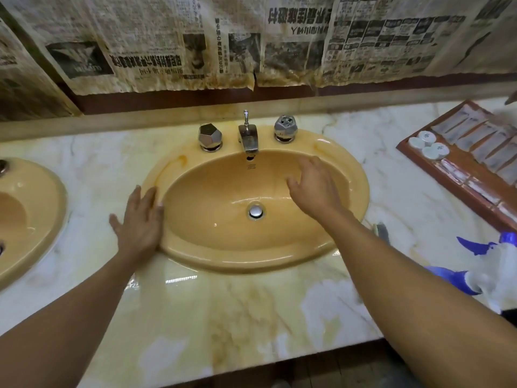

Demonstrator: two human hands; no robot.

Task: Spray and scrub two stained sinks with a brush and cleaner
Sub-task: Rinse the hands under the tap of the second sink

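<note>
Resting flat on the left rim of the sink (251, 264), the left hand (141, 219) lay with its fingers straight and spread, gripping nothing. The right hand (316, 186) hung over the right side of the bowl, between the tap (248, 138) and the drain (255, 212), fingers loose and apart, likewise empty.

An orange stain (179, 159) marked the far-left rim, and the bowl looked unsprayed, with no foam that I could see. A second sink (36, 208) showed at the left edge. The spray bottle (492, 267) lay on the counter (223, 317) at the near right, well apart from both hands. A small dark object (382, 231) peeped out just beyond the right forearm (possibly the brush, though too little of it showed to say).

By my reckoning the work stood at its very start: a look over the first sink, no tool yet taken up. The next move would call for the right hand to reach back to the near right, close round the bottle and aim its nozzle at the stained rim and bowl.
</note>
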